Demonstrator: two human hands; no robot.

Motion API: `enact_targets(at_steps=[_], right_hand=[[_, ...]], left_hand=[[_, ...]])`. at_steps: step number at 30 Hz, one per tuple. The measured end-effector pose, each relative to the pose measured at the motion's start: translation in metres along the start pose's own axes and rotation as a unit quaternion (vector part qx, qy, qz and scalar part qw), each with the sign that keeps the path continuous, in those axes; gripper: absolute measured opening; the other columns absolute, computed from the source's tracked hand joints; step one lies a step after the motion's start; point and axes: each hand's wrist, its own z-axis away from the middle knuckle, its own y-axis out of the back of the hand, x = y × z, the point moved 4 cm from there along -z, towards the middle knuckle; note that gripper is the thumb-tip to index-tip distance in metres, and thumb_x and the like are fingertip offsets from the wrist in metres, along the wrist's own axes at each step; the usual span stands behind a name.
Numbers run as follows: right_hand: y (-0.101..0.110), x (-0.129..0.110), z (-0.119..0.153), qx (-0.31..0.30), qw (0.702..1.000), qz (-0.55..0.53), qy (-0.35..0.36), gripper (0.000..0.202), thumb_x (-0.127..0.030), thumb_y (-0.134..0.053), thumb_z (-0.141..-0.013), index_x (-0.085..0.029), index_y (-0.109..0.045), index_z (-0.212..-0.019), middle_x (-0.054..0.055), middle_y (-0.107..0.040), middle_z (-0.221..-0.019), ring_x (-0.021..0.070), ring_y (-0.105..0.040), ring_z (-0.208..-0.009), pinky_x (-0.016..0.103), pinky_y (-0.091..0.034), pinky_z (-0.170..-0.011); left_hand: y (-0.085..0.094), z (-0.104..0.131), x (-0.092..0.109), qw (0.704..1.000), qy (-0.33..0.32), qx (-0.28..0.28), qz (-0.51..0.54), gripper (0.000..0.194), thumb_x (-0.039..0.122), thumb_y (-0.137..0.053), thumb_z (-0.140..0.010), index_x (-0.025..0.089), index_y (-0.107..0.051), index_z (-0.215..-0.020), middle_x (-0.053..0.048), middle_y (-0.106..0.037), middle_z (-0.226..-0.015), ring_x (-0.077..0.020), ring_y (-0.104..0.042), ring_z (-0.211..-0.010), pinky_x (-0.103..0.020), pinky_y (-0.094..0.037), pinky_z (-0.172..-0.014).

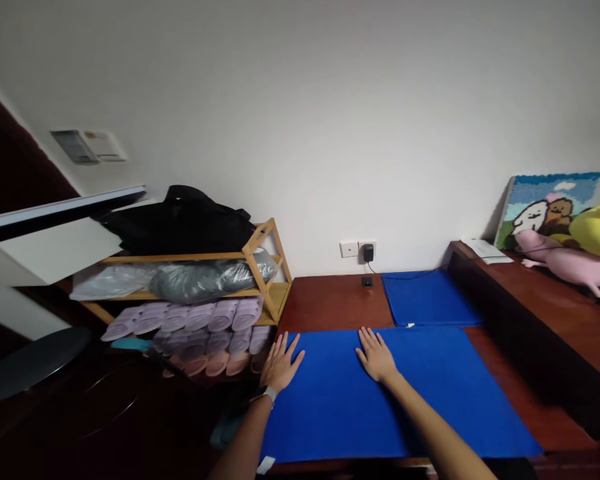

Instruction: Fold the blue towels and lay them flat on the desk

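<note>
A blue cloth (330,413) lies spread flat over the reddish-brown wooden table (337,300). On its far left corner rests my left hand (281,363), palm down with the fingers apart; a watch with a light band is on that wrist. My right hand (377,357) lies flat near the middle of the cloth's far edge, its fingers stretched out. Neither hand holds anything. Behind the large cloth, a second, folded blue cloth (430,298) sits near the wall. A small white tag shows at the front left corner of the large cloth.
To the left stands a wooden rack (275,267) with purple slippers (225,313) and a black bag (185,223) on top. A black charger (369,253) is plugged into the wall. On the raised right side are a pink plush toy (570,260) and a fuzzy picture (545,200).
</note>
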Motion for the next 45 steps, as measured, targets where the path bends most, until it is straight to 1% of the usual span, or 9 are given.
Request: enact_targets(at_steps=[8,13,19,22,27,30,33,40,45], right_hand=[[0.051,0.213,0.084,0.044,0.973,0.091,-0.207,0.069,-0.049,-0.021,-0.1,-0.018,-0.031,-0.161,0.007,-0.03,-0.167,0.0268,-0.022,-0.156,0.05,-0.017,-0.127],[0.078,0.286,0.119,0.059,0.959,0.104,-0.256,0.07,-0.048,-0.023,-0.097,-0.021,-0.036,-0.16,0.008,-0.03,-0.167,0.0297,-0.026,-0.155,0.052,-0.025,-0.123],[0.087,0.273,0.111,0.075,0.957,0.106,-0.26,0.072,-0.046,-0.02,-0.097,-0.011,-0.039,-0.157,0.014,-0.035,-0.164,0.0338,-0.026,-0.154,0.053,-0.022,-0.124],[0.074,0.209,0.077,0.093,0.969,0.108,-0.204,0.07,-0.044,-0.019,-0.1,-0.009,-0.035,-0.159,0.012,-0.033,-0.166,0.0282,-0.021,-0.156,0.049,-0.016,-0.127],[0.025,0.05,0.022,0.038,0.999,0.018,0.01,0.069,-0.053,-0.019,-0.104,-0.017,-0.029,-0.162,0.008,-0.03,-0.167,0.0236,-0.022,-0.156,0.046,-0.018,-0.128],[0.008,0.017,0.015,0.002,0.999,-0.001,0.039,0.071,-0.057,-0.02,-0.104,-0.017,-0.029,-0.162,0.009,-0.029,-0.167,0.0235,-0.021,-0.156,0.046,-0.017,-0.128],[0.012,0.059,0.031,0.005,1.0,0.013,-0.014,0.071,-0.057,-0.021,-0.103,-0.017,-0.03,-0.161,0.009,-0.031,-0.167,0.0234,-0.02,-0.156,0.046,-0.014,-0.128],[0.071,0.254,0.118,0.084,0.967,0.036,-0.238,0.074,-0.051,-0.022,-0.095,-0.016,-0.04,-0.157,0.011,-0.038,-0.164,0.0312,-0.026,-0.154,0.05,-0.022,-0.126],[0.096,0.283,0.136,0.089,0.958,0.049,-0.269,0.068,-0.048,-0.028,-0.09,-0.028,-0.05,-0.152,0.006,-0.047,-0.159,0.0346,-0.031,-0.152,0.051,-0.026,-0.124]], left_hand=[[-0.007,-0.005,-0.004,1.0,-0.001,0.01,0.011,0.065,0.064,-0.039,-0.1,0.033,-0.039,-0.157,-0.007,-0.031,-0.169,-0.0306,-0.027,-0.155,-0.051,-0.025,-0.124],[-0.004,-0.005,-0.002,1.0,0.003,0.002,0.009,0.063,0.063,-0.038,-0.101,0.033,-0.04,-0.157,-0.006,-0.032,-0.169,-0.0298,-0.028,-0.155,-0.05,-0.025,-0.124],[-0.003,-0.004,-0.001,1.0,0.005,-0.002,0.006,0.063,0.062,-0.037,-0.101,0.032,-0.04,-0.157,-0.007,-0.032,-0.169,-0.0295,-0.027,-0.155,-0.05,-0.025,-0.124],[-0.005,-0.004,-0.001,1.0,0.002,0.006,0.009,0.063,0.063,-0.037,-0.101,0.033,-0.04,-0.157,-0.006,-0.032,-0.169,-0.0292,-0.027,-0.155,-0.049,-0.025,-0.124],[-0.005,-0.004,-0.001,1.0,0.005,0.003,0.014,0.062,0.061,-0.039,-0.101,0.033,-0.039,-0.157,-0.006,-0.031,-0.169,-0.0296,-0.027,-0.155,-0.05,-0.024,-0.124],[-0.003,-0.004,0.0,1.0,0.008,-0.005,0.016,0.062,0.06,-0.039,-0.102,0.033,-0.04,-0.157,-0.006,-0.029,-0.17,-0.0303,-0.026,-0.155,-0.05,-0.024,-0.124],[-0.003,-0.004,-0.001,1.0,0.01,-0.007,0.013,0.063,0.061,-0.039,-0.101,0.032,-0.039,-0.157,-0.007,-0.029,-0.17,-0.0302,-0.026,-0.155,-0.05,-0.024,-0.125],[-0.004,-0.006,-0.003,1.0,0.002,-0.009,0.004,0.063,0.061,-0.037,-0.102,0.031,-0.039,-0.157,-0.009,-0.03,-0.169,-0.03,-0.027,-0.155,-0.05,-0.024,-0.124],[-0.002,-0.005,-0.001,1.0,0.006,-0.006,-0.003,0.062,0.061,-0.038,-0.102,0.032,-0.04,-0.157,-0.007,-0.031,-0.169,-0.0301,-0.028,-0.155,-0.05,-0.025,-0.124]])
